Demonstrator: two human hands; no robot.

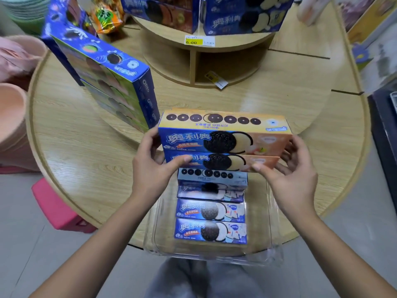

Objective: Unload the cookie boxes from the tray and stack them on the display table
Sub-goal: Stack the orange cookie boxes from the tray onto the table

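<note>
Two peach-and-blue cookie boxes, one on top of the other, hang above the far end of the clear plastic tray. My left hand grips their left end and my right hand their right end, thumbs on the lower box's front. Several pale-blue cookie boxes stand in a row inside the tray. A stack of green-and-blue cookie boxes stands on the round wooden display table at the left.
The table's raised centre shelf carries more blue cookie boxes and yellow price tags. A pink stool sits low at the left, beside peach-coloured tubs. A dark cabinet stands at the right.
</note>
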